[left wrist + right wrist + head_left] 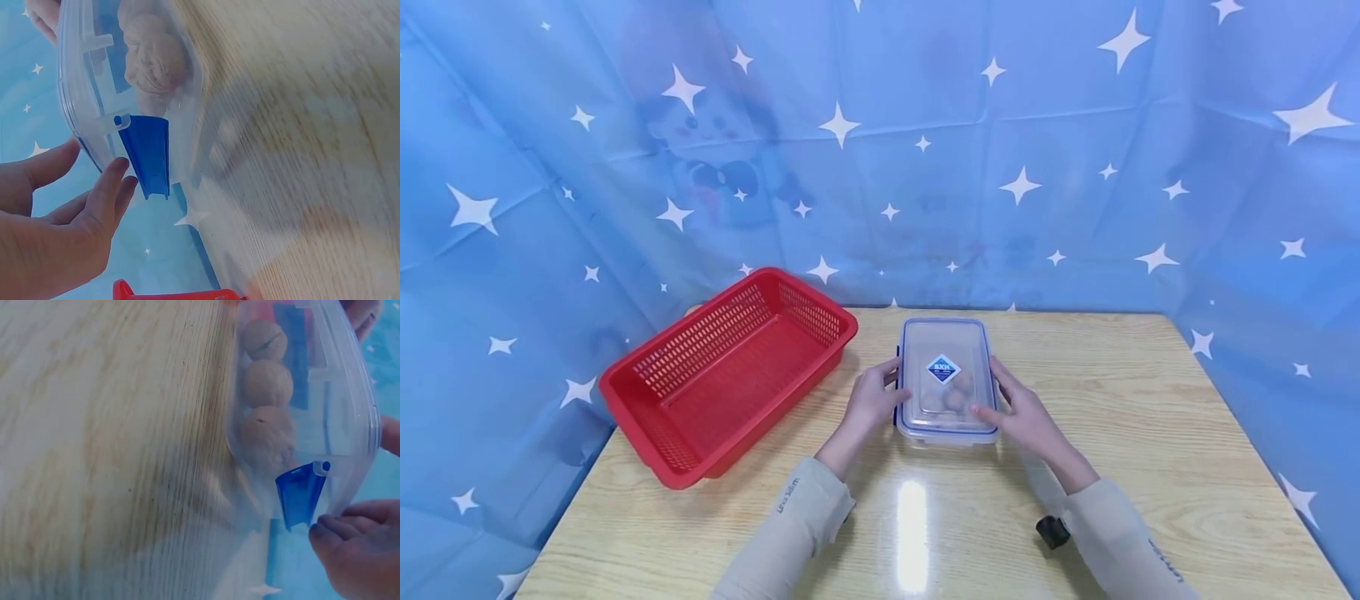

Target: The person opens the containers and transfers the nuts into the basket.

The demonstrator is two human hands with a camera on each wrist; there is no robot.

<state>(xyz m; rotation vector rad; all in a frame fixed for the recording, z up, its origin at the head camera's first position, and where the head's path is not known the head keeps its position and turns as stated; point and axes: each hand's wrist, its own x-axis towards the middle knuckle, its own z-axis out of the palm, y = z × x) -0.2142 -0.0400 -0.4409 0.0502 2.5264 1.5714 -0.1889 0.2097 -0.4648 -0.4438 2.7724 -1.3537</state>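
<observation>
A clear plastic food container [943, 337] with a blue-edged lid stands on the table between the two hands. Several round, tan, walnut-like things [269, 384] lie inside it. My left hand [872, 398] holds the container's left side, thumb over the lid's edge and fingertips beside a blue side latch [149, 153]. On the opposite side, my right hand [1024, 419] grips it likewise, its thumb at the lid's edge and fingers low along the wall near another blue latch [301, 494]. Both latches hang down, swung away from the lid.
To the left stands a red plastic basket [730, 454] with slotted walls, tilted across the table's left part. The wooden table [1150, 467] ends at a blue star-patterned curtain [925, 183] behind and at both sides. A black wrist device [1052, 532] shows at the right sleeve.
</observation>
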